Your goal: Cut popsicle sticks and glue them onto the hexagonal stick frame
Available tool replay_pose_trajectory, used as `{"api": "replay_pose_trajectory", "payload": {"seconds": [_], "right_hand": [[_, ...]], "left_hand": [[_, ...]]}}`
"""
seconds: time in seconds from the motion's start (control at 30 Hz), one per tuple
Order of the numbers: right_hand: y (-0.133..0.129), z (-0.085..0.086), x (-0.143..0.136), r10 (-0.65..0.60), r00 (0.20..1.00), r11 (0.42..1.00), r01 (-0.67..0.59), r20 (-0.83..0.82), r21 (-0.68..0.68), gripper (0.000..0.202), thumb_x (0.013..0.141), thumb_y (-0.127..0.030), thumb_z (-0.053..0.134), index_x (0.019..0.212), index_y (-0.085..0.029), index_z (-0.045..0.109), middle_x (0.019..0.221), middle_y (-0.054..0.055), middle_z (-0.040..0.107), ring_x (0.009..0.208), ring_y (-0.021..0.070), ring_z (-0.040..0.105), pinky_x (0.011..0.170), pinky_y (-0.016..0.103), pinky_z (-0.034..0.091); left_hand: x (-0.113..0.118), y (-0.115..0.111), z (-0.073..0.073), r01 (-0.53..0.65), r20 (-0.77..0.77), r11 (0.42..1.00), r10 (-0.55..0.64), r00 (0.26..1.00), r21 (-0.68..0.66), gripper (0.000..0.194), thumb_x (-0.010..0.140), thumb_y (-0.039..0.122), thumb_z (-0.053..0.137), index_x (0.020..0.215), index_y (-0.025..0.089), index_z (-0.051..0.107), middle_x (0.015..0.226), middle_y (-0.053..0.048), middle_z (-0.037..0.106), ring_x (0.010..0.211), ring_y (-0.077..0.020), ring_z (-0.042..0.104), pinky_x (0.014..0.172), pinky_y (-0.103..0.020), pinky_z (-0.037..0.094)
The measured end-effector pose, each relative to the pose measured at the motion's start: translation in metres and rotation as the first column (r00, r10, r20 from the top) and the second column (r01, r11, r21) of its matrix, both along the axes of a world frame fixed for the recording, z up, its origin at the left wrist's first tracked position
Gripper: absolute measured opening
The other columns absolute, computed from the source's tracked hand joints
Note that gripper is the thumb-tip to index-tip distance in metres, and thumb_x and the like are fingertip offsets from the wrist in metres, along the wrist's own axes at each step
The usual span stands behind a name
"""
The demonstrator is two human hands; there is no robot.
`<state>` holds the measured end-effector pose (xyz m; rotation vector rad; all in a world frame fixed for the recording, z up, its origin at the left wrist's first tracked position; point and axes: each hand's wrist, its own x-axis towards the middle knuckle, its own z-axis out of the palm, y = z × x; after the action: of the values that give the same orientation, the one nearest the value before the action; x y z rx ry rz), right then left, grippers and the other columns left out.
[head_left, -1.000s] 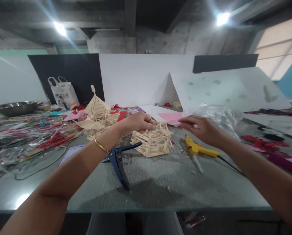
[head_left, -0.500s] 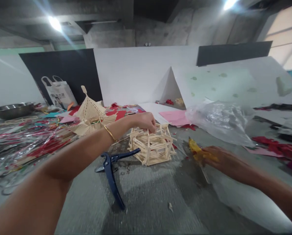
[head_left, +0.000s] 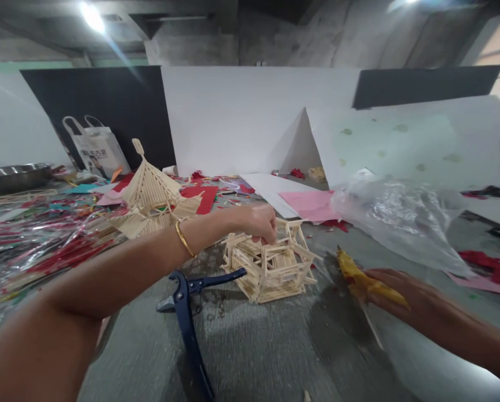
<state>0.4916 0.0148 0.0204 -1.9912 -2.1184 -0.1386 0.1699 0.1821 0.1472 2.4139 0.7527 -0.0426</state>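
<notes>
My left hand [head_left: 260, 220] reaches across to the wooden stick model [head_left: 275, 273], an open many-sided frame of pale thin sticks. Its fingers are closed at the frame's upper edge, the fingertips partly hidden. To the right of the model, my right hand [head_left: 386, 285] is wrapped round a yellow hot glue gun [head_left: 354, 273], its nozzle towards the model. Blue-handled cutters [head_left: 187, 312] lie spread on the grey surface below my left forearm, one handle end by the model's near left corner.
Behind my left forearm stands a pointed stick roof model [head_left: 149, 184]. Plastic-wrapped strips [head_left: 44, 245] and a metal bowl [head_left: 15, 178] are at the left. A clear plastic bag [head_left: 400, 218] and pink paper [head_left: 308, 205] lie at the right. White boards [head_left: 254, 117] stand behind.
The view has shifted, so the model, both hands and the glue gun sit lower and further right. My left hand stays at the model, and my right keeps the glue gun.
</notes>
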Motion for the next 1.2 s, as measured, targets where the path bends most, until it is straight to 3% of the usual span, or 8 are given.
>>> {"api": "replay_pose_trajectory", "payload": {"seconds": [0.1, 0.33, 0.6, 0.8, 1.2], "right_hand": [[0.001, 0.003, -0.004, 0.028, 0.998, 0.997, -0.032, -0.063, -0.075, 0.05, 0.084, -0.059, 0.041, 0.12, -0.029, 0.059, 0.124, 0.009, 0.061, 0.112, 0.0268, 0.057, 0.098, 0.041, 0.046], [0.002, 0.001, -0.013, 0.027, 0.999, 0.995, -0.031, -0.041, -0.098, 0.052, 0.088, -0.056, 0.038, 0.122, -0.023, 0.058, 0.128, 0.011, 0.057, 0.116, 0.0268, 0.053, 0.102, 0.043, 0.04], [-0.002, 0.003, -0.014, 0.069, 0.997, 0.996, -0.07, -0.025, -0.062, 0.049, 0.087, -0.054, 0.039, 0.118, -0.022, 0.062, 0.122, 0.012, 0.061, 0.111, 0.0275, 0.057, 0.098, 0.044, 0.044], [-0.004, 0.007, -0.016, 0.038, 0.998, 0.992, -0.043, -0.051, -0.121, 0.045, 0.088, -0.05, 0.039, 0.112, -0.023, 0.065, 0.122, 0.013, 0.06, 0.112, 0.0286, 0.056, 0.097, 0.041, 0.044], [0.0, -0.006, -0.001, 0.032, 0.999, 0.996, -0.033, -0.023, -0.078, 0.049, 0.086, -0.05, 0.042, 0.122, -0.021, 0.059, 0.124, 0.014, 0.059, 0.114, 0.0284, 0.055, 0.101, 0.043, 0.042]], "left_hand": [[0.0, 0.001, -0.003, 0.02, 0.003, 1.0, -0.02, 1.0, -0.022, 0.007, 0.058, 0.02, 0.058, 0.058, 0.014, 0.063, 0.05, -0.001, 0.055, 0.049, -0.0118, 0.051, 0.052, -0.026, 0.037], [0.001, 0.001, -0.002, 0.024, -0.055, 1.0, -0.025, 0.998, -0.019, 0.009, 0.058, 0.022, 0.058, 0.06, 0.015, 0.063, 0.051, -0.001, 0.054, 0.052, -0.0127, 0.052, 0.054, -0.027, 0.038], [0.002, -0.001, 0.001, 0.032, -0.108, 0.999, -0.034, 0.994, -0.02, 0.011, 0.059, 0.024, 0.058, 0.063, 0.015, 0.063, 0.052, 0.001, 0.055, 0.053, -0.0117, 0.052, 0.054, -0.025, 0.035], [0.001, -0.004, 0.002, 0.023, -0.066, 1.0, -0.024, 0.998, -0.014, 0.008, 0.058, 0.022, 0.058, 0.059, 0.016, 0.062, 0.051, 0.0, 0.055, 0.05, -0.0112, 0.052, 0.05, -0.024, 0.033], [0.003, -0.007, 0.005, 0.03, -0.094, 0.998, -0.026, 0.995, 0.047, 0.008, 0.057, 0.019, 0.058, 0.059, 0.015, 0.064, 0.053, -0.001, 0.057, 0.052, -0.0134, 0.054, 0.053, -0.025, 0.039]]}}
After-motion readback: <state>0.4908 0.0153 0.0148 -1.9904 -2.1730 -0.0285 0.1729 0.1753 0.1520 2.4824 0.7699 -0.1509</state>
